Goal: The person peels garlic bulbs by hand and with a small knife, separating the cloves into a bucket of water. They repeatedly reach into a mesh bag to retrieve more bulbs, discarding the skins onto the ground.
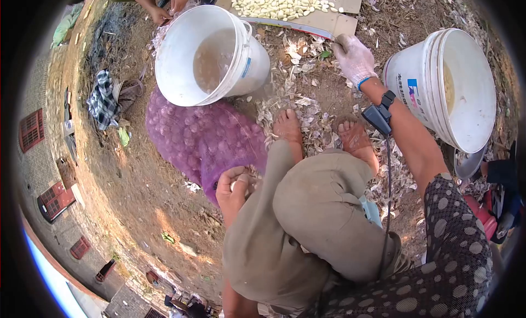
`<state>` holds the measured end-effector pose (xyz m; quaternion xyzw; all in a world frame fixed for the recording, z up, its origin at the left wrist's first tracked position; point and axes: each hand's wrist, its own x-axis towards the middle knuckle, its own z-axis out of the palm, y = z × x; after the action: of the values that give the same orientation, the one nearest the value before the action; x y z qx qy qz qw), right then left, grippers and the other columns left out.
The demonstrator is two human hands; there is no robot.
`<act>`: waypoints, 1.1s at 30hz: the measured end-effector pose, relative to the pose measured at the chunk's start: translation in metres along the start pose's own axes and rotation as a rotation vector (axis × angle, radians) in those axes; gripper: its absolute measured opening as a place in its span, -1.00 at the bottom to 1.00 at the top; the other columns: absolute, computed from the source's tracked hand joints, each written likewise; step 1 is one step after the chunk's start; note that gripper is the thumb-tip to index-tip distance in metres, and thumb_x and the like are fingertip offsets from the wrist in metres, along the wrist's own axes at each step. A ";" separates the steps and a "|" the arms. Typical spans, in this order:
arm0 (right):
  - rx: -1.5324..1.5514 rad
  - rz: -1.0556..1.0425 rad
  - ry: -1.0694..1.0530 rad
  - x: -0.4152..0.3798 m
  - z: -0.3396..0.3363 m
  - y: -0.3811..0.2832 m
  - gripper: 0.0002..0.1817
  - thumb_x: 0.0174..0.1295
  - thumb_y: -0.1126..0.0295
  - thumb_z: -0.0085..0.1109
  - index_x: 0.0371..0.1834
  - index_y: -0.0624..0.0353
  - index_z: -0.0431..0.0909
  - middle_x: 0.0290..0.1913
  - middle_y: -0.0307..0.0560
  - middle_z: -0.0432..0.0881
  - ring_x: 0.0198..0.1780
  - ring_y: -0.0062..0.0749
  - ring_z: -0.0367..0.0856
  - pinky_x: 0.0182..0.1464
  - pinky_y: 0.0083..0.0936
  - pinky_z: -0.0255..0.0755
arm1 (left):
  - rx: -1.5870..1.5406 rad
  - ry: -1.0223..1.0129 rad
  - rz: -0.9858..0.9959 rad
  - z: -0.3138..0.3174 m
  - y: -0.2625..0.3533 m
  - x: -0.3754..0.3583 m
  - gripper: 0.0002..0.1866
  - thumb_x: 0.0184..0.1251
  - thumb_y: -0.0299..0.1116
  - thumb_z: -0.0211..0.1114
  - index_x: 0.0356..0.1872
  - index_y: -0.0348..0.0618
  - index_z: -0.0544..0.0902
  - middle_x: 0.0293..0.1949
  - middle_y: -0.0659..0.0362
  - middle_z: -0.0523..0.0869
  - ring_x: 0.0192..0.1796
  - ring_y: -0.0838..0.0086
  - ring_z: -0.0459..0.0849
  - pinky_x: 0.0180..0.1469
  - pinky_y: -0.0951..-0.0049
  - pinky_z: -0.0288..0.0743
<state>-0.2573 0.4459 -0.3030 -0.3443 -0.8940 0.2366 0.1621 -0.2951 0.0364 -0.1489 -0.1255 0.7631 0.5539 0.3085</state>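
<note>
My left hand [232,191], bare, is closed beside my left shin at the mouth of a purple mesh sack [203,137] full of garlic bulbs. Something pale, which looks like garlic, shows between its fingers. My right hand [353,59] wears a whitish glove and reaches forward. Its fingers are pinched on the near corner of a cardboard sheet [345,26]. Peeled garlic cloves [282,3] lie heaped on that cardboard.
A white bucket [170,60] with cloudy water stands front left, beside another person's hands [160,14]. A second white bucket [408,79] stands right. Garlic skins [293,49] litter the ground around my bare feet [287,126]. A checked cloth [102,99] lies left.
</note>
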 end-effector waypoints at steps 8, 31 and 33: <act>-0.090 -0.089 -0.294 -0.079 0.066 0.032 -0.71 0.40 0.06 0.22 0.04 -0.08 0.57 -0.09 0.04 0.64 -0.14 0.14 0.73 -0.17 0.01 0.63 | 0.043 0.003 -0.039 -0.005 -0.002 0.004 -0.77 0.49 -0.40 0.30 0.06 -0.25 0.61 -0.28 0.20 0.71 -0.31 0.65 0.57 -0.22 0.60 0.48; 1.023 0.494 -0.370 -0.076 -0.053 -0.037 -0.70 0.44 0.35 0.21 0.10 0.31 0.55 -0.22 -0.20 0.70 -0.21 -0.59 0.68 -0.19 -0.50 0.55 | -0.058 0.102 0.149 0.006 0.011 -0.007 -0.78 0.49 -0.39 0.33 0.07 -0.15 0.60 -0.27 0.21 0.73 -0.45 0.70 0.49 -0.48 0.69 0.26; 1.111 0.312 -0.367 -0.085 -0.100 -0.055 -0.69 0.43 0.35 0.21 0.12 0.31 0.54 -0.17 -0.16 0.69 -0.14 -0.56 0.69 -0.12 -0.53 0.56 | -0.080 0.094 0.237 0.004 0.024 -0.018 -0.76 0.48 -0.38 0.35 0.07 -0.17 0.61 -0.26 0.18 0.74 -0.44 0.69 0.52 -0.50 0.69 0.26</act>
<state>-0.1815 0.3828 -0.2007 -0.2887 -0.5889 0.7446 0.1242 -0.2923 0.0461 -0.1205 -0.0725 0.7634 0.6100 0.1998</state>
